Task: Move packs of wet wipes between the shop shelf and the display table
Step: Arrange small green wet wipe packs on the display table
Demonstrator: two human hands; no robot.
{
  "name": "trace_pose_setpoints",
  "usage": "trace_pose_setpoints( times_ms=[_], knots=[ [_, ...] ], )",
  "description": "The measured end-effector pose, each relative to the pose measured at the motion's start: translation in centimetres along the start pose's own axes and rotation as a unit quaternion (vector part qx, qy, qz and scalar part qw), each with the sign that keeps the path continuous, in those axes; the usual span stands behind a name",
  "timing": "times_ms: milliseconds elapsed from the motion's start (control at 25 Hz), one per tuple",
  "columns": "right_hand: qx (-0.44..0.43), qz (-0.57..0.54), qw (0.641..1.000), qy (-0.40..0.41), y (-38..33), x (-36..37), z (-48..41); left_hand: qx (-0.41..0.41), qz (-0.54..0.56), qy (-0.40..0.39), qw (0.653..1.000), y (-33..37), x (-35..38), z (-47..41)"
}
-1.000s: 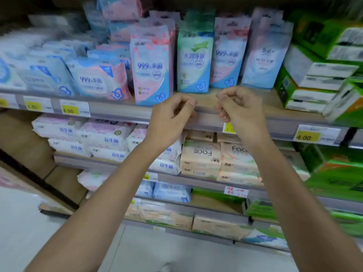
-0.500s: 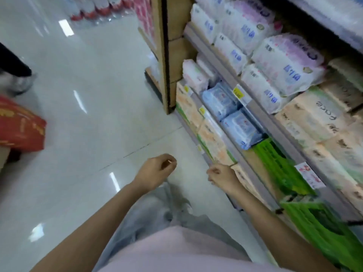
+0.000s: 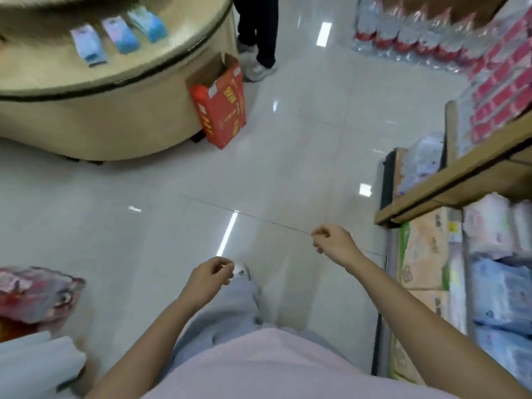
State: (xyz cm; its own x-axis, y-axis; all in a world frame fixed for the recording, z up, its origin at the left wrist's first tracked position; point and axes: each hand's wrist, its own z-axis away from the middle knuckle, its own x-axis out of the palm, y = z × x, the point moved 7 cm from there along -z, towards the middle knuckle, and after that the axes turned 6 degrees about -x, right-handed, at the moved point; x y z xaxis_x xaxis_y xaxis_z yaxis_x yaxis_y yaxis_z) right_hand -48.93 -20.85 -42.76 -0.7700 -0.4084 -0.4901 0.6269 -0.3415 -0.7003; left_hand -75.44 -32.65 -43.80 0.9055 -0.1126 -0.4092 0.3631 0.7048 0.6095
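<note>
Three wet wipe packs lie in a row on the round beige display table (image 3: 115, 82) at the upper left: a pale blue-pink pack (image 3: 87, 46), a lilac-blue pack (image 3: 121, 36) and a blue-green pack (image 3: 148, 23). The shop shelf (image 3: 460, 180) runs down the right edge, with blue wipe packs (image 3: 501, 295) on a lower level. My left hand (image 3: 210, 276) and my right hand (image 3: 334, 243) hang over the floor in front of me, fingers loosely curled, holding nothing. Both are far from the table and just left of the shelf.
A red carton (image 3: 221, 105) leans against the table's base. Another person's legs (image 3: 259, 33) stand behind it. Bottled goods (image 3: 417, 30) line the far right. Red packaged goods (image 3: 34, 295) sit at the lower left. Glossy tiled floor lies between shelf and table.
The view has swung from the shelf down and round to the aisle and display table. Both hands dropped from the shelf edge to waist height, still holding nothing.
</note>
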Motion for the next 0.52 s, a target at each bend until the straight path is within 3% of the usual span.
trace_pose_setpoints(
  times_ms=[200, 520],
  knots=[
    [0.006, 0.035, 0.998, -0.056, -7.1, 4.9, -9.0, -0.040, 0.034, 0.050, 0.997, 0.8, -10.4, -7.9],
    [0.094, 0.031, 0.994, -0.047, -11.0, 6.0, -19.2, -0.021, 0.071, 0.074, 0.995, 8.4, -22.5, -20.4]
  ],
)
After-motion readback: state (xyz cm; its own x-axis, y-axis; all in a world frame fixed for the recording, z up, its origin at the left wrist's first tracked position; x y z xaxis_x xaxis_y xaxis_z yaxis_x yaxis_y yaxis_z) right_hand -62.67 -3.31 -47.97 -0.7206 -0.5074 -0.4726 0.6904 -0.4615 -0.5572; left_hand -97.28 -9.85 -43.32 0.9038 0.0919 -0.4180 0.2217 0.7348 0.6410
